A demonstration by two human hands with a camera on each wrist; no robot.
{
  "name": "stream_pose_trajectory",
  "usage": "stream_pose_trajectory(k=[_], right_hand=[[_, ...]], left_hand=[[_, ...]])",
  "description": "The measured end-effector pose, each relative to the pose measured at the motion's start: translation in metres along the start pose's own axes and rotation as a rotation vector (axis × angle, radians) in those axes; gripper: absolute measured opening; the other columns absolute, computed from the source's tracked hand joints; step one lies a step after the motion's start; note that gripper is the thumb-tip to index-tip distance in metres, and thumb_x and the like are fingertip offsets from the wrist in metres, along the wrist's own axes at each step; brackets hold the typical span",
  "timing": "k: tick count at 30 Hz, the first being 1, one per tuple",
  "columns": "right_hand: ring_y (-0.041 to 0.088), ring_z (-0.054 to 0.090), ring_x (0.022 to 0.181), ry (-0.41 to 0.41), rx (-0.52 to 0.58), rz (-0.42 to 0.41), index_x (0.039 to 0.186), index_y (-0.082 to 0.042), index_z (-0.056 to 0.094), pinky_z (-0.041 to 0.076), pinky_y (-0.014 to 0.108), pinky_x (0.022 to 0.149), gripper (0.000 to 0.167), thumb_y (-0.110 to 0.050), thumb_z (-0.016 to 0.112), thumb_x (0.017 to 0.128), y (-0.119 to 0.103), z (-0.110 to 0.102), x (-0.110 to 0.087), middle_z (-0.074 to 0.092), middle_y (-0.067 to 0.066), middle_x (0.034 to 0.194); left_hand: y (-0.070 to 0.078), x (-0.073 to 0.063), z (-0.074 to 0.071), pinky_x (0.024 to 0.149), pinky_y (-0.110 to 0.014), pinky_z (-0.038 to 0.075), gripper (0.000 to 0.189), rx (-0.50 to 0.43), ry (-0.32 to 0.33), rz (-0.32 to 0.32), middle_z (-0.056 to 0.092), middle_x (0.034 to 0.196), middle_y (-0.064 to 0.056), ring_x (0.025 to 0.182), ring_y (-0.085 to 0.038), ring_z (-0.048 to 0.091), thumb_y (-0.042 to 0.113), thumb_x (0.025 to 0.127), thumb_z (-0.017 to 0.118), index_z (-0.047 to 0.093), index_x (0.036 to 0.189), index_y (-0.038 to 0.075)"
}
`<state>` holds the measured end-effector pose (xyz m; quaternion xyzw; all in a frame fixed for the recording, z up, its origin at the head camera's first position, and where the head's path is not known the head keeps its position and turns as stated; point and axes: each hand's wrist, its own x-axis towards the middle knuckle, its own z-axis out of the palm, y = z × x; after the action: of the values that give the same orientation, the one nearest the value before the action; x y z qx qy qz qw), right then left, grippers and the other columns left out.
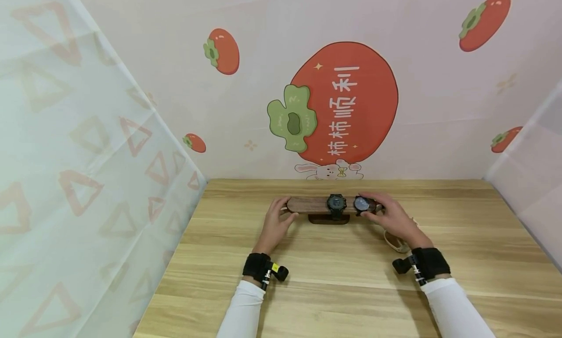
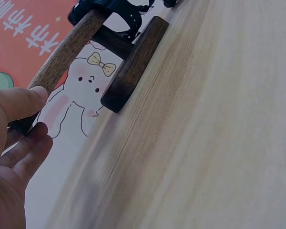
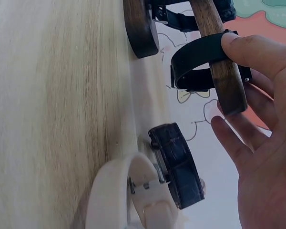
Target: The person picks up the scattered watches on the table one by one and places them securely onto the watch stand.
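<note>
A dark wooden watch stand, its bar (image 1: 307, 205) level above a small base (image 1: 328, 220), stands near the back of the table. My left hand (image 1: 277, 225) grips the bar's left end, thumb on the near side in the left wrist view. One black watch (image 1: 336, 204) is looped round the bar near its middle. Toward the right end a second black watch (image 1: 362, 204) hangs round the bar, its loose strap loop (image 3: 193, 55) showing in the right wrist view. My right hand (image 1: 397, 221) pinches this watch, thumb on its strap.
A watch with a cream strap (image 3: 109, 195) and dark case (image 3: 176, 164) rests on the table right of the stand, partly behind my right hand in the head view. A printed back wall (image 1: 421, 148) rises behind the wooden table (image 1: 342, 289).
</note>
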<state>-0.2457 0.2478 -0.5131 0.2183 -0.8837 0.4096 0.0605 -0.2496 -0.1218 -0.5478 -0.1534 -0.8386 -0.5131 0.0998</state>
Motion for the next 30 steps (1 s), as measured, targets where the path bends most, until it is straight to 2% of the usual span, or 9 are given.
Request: stream_pose_trajectory(k=[2,7,14,30], right_hand=[[0.047,0.056,0.133,-0.006,0.005,-0.001,0.152,-0.003,0.057,0.052,0.067,0.106,0.059,-0.011,0.079,0.098,-0.001,0.001,0.002,0.058,0.026,0.151],[0.050,0.051,0.140,-0.019,-0.008,0.001,0.152,-0.004,0.058,0.045,0.071,0.113,0.060,-0.014,0.080,0.097,-0.004,0.005,0.005,0.057,0.026,0.152],[0.051,0.050,0.141,-0.028,-0.029,-0.031,0.152,-0.003,0.057,0.042,0.071,0.116,0.060,-0.015,0.080,0.098,-0.003,0.010,0.009,0.057,0.026,0.153],[0.051,0.046,0.145,-0.036,-0.052,-0.017,0.155,-0.005,0.054,0.041,0.072,0.118,0.063,-0.017,0.080,0.098,-0.005,0.011,0.009,0.052,0.025,0.157]], left_hand=[[0.000,0.000,0.000,0.113,-0.048,0.057,0.059,-0.002,-0.001,0.001,0.053,0.148,-0.016,0.139,-0.036,0.056,0.011,0.100,0.076,0.053,0.153,0.002],[0.001,0.001,0.000,0.113,-0.048,0.056,0.060,-0.006,-0.007,0.002,0.053,0.148,-0.016,0.140,-0.036,0.055,0.009,0.099,0.076,0.052,0.154,0.001],[0.001,0.000,-0.001,0.112,-0.049,0.057,0.061,0.008,-0.005,0.005,0.053,0.148,-0.017,0.137,-0.036,0.058,0.009,0.099,0.077,0.052,0.154,0.001],[0.006,0.000,-0.002,0.111,-0.049,0.058,0.059,0.003,-0.003,0.012,0.053,0.148,-0.018,0.135,-0.038,0.059,0.010,0.100,0.076,0.052,0.153,0.000]])
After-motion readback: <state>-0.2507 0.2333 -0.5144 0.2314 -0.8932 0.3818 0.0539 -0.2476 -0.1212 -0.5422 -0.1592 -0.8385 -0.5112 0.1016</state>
